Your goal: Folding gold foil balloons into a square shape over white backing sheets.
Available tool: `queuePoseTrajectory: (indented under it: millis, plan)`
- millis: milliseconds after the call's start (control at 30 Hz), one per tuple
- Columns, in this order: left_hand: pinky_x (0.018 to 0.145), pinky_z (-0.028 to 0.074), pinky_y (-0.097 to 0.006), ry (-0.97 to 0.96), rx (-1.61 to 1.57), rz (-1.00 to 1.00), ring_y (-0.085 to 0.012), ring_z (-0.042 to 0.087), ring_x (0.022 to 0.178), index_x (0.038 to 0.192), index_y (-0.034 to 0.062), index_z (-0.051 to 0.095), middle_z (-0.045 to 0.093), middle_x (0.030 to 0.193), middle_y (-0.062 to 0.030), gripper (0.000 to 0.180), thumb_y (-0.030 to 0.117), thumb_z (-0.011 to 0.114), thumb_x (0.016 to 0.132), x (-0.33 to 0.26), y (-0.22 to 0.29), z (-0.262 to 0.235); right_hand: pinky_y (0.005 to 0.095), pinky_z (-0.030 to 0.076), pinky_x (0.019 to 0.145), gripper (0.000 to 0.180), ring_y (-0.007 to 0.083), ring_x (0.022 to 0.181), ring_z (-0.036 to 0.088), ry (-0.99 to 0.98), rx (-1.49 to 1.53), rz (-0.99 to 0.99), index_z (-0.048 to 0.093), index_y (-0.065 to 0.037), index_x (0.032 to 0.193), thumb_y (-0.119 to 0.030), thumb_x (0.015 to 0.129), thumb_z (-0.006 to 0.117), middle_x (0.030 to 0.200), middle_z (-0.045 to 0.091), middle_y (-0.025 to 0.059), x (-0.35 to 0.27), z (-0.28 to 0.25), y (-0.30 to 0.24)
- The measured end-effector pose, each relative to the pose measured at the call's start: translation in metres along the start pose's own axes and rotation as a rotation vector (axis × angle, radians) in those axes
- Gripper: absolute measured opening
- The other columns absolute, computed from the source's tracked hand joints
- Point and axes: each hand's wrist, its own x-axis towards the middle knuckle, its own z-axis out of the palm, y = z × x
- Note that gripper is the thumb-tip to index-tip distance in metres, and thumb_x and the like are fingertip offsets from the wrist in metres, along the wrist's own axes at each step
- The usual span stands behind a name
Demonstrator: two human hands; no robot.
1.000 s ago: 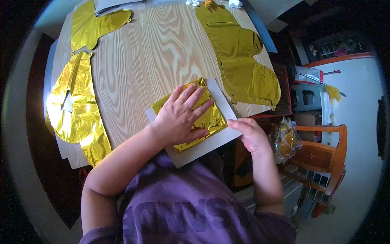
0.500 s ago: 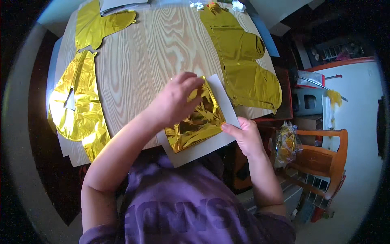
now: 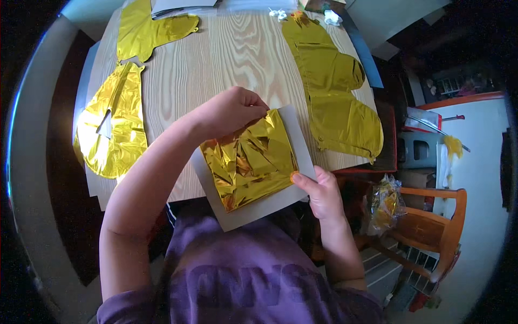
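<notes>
A white card (image 3: 216, 202) is held above the table's near edge, in front of my body. On it lies a folded gold foil balloon (image 3: 251, 162), creased and roughly square. My left hand (image 3: 234, 113) reaches across to the foil's far edge. Its fingers are closed in a pinch at the far right corner of the foil. My right hand (image 3: 322, 194) grips the card's right side, thumb on top, pressing the foil's near right corner. The fingers beneath the card are hidden.
Flat gold foil balloons lie on the wooden table (image 3: 226, 65): shiny pieces (image 3: 121, 137) at the left and a long one (image 3: 329, 75) at the right. Small white scraps (image 3: 332, 18) sit at the far edge. A wooden chair (image 3: 426, 227) holding a clear bag (image 3: 384, 208) stands at right.
My left hand has settled from above the foil onto its far edge, fingers now pinched. More of the foil shows. My right hand keeps its grip; the whole view has shifted slightly.
</notes>
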Motion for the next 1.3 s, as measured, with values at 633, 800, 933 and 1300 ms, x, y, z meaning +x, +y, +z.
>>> queuePoseTrajectory:
  millis: [633,800,933,1300]
  plan:
    - [0.051,0.047,-0.025,-0.059,-0.069,0.036,-0.0064,0.055,0.060,0.115,0.0020,0.071,0.068,0.080,0.0004,0.027,0.022,0.067,0.097,-0.007,-0.006,-0.008,0.0300,0.050,0.095,0.033,0.0134,0.099,0.065,0.088,0.074,-0.048,0.062,0.002,0.121,-0.005,0.090,0.071,0.113,0.070,0.0077,-0.009,0.017,0.010]
    - [0.048,0.045,-0.025,0.010,0.074,-0.089,-0.0088,0.053,0.055,0.102,0.0021,0.072,0.063,0.071,0.0004,0.027,0.028,0.069,0.095,-0.013,-0.005,-0.014,0.0310,0.050,0.097,0.031,0.0148,0.101,0.065,0.134,0.078,-0.070,0.062,0.002,0.121,-0.001,0.091,0.069,0.113,0.070,0.0079,-0.008,0.016,0.015]
    - [0.072,0.057,-0.033,-0.026,0.102,-0.146,-0.0194,0.071,0.077,0.102,-0.0010,0.074,0.074,0.084,-0.0119,0.033,0.029,0.071,0.089,-0.014,-0.014,-0.017,0.0313,0.049,0.098,0.032,0.0154,0.103,0.065,0.148,0.101,-0.077,0.060,0.002,0.123,0.000,0.091,0.067,0.116,0.069,0.0091,-0.009,0.020,0.017]
    - [0.053,0.055,-0.036,0.052,0.176,-0.125,-0.0217,0.067,0.058,0.091,-0.0013,0.071,0.069,0.072,-0.0130,0.035,0.033,0.070,0.091,-0.010,-0.036,-0.004,0.0308,0.051,0.092,0.029,0.0136,0.098,0.064,0.218,0.002,-0.100,0.059,0.004,0.121,-0.002,0.093,0.066,0.111,0.069,0.0092,-0.014,0.025,0.031]
